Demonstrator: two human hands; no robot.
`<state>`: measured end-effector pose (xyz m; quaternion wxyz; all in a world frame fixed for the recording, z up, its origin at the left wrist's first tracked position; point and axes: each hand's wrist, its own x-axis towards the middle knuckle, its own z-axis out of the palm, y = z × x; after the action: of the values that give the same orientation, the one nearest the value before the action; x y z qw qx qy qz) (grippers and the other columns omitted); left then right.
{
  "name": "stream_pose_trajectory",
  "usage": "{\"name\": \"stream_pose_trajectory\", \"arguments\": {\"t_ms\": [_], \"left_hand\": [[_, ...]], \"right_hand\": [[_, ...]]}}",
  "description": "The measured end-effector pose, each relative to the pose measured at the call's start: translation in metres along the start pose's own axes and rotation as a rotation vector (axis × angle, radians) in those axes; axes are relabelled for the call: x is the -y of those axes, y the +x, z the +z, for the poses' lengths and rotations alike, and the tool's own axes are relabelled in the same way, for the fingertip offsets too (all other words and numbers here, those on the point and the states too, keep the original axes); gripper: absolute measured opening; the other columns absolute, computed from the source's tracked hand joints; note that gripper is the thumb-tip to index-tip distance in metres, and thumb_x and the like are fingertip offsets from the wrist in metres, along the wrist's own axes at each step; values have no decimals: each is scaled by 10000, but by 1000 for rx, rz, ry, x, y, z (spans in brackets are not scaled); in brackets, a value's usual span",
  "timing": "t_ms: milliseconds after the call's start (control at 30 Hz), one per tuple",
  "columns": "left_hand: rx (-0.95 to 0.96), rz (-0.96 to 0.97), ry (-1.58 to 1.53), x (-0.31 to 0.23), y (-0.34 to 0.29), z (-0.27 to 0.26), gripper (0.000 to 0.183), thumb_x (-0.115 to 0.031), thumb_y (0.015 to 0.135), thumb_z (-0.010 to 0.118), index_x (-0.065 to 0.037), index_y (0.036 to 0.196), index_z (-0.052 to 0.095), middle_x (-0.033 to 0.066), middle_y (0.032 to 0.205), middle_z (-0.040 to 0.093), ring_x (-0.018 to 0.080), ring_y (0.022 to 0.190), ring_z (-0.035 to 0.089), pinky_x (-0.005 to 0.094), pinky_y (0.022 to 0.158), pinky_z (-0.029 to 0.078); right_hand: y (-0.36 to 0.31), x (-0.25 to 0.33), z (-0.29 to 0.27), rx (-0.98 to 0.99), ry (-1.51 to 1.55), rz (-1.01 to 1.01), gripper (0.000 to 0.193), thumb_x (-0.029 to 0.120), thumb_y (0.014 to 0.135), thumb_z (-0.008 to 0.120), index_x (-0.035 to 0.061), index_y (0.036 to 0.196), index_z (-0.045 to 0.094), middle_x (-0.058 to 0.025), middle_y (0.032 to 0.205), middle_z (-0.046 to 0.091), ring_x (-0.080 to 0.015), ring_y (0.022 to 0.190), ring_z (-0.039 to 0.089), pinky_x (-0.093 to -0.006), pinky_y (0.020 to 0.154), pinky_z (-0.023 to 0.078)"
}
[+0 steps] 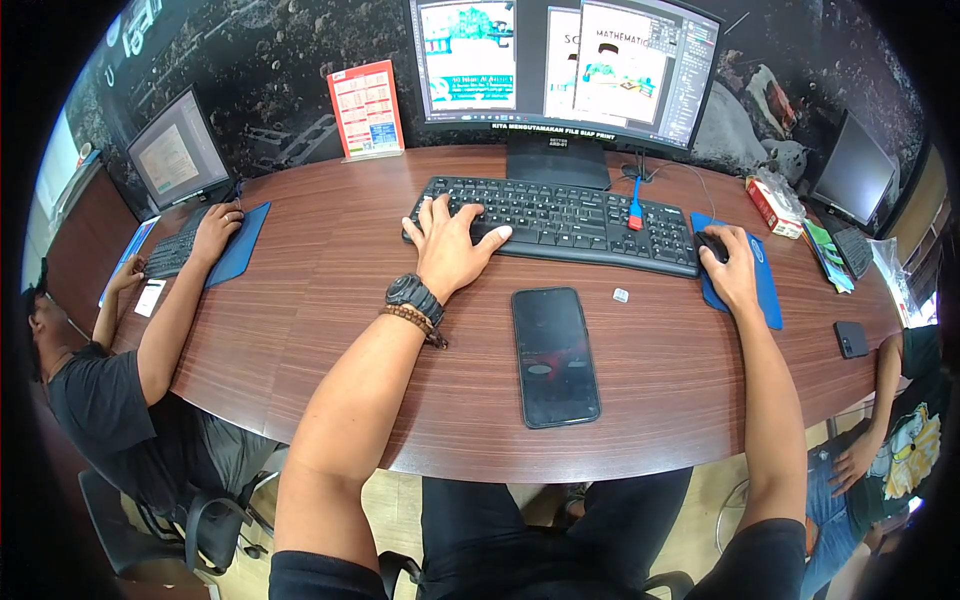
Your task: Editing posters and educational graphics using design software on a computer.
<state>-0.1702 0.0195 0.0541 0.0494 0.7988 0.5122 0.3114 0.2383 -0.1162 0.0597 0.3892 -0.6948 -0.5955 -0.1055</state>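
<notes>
My left hand (448, 242) rests on the left end of a black keyboard (585, 215), fingers spread over the keys and thumb stretched out to the right. A dark watch and a beaded bracelet circle that wrist. To the right of the keyboard, my right hand (735, 268) is curled over a black computer mouse (712, 245), which it partly hides. Under the mouse lies a blue mouse pad (766, 292). A wide monitor (540, 60) behind the keyboard shows design pages with pictures. Between my forearms a dark smartphone (556, 358) lies flat on the wooden desk (460, 400).
A red-and-blue cable plug (635, 212) hangs over the keyboard. A small grey piece (621, 295) lies near the phone. A calendar (366, 110) stands back left, a red-and-white box (774, 206) back right. One person (110, 400) works at left; another (880, 440) sits at right.
</notes>
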Motion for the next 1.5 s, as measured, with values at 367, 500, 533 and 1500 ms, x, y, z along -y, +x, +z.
{"name": "stream_pose_trajectory", "arguments": {"t_ms": [367,500,533,1500], "left_hand": [[-27,-4,39,0,0,2,635,-612,895,640,-111,1286,664,320,1469,405,437,1453,233,683,1135,73],[-33,-2,42,1,0,2,624,-596,898,646,-110,1290,660,316,1469,409,437,1450,239,670,1138,86],[-36,-2,43,1,0,1,622,-590,899,646,-109,1294,657,317,1468,409,437,1449,241,664,1140,89],[-6,-7,-11,1,0,1,639,-589,903,633,-94,1306,642,336,1504,358,472,1470,173,711,1135,10]], "right_hand": [[-1,0,0,22,-22,23,325,189,821,664,52,1113,696,-150,1169,623,-344,1135,598,-422,1000,468],[0,0,-2,43,-19,23,323,179,817,666,45,1110,696,-152,1168,624,-348,1127,601,-421,994,473],[0,1,-2,34,-13,16,321,173,815,668,41,1106,696,-154,1165,625,-348,1121,604,-418,991,476],[0,-2,-1,-28,-31,29,310,177,826,694,23,1093,720,-187,1151,634,-356,1099,618,-413,977,486]]}}
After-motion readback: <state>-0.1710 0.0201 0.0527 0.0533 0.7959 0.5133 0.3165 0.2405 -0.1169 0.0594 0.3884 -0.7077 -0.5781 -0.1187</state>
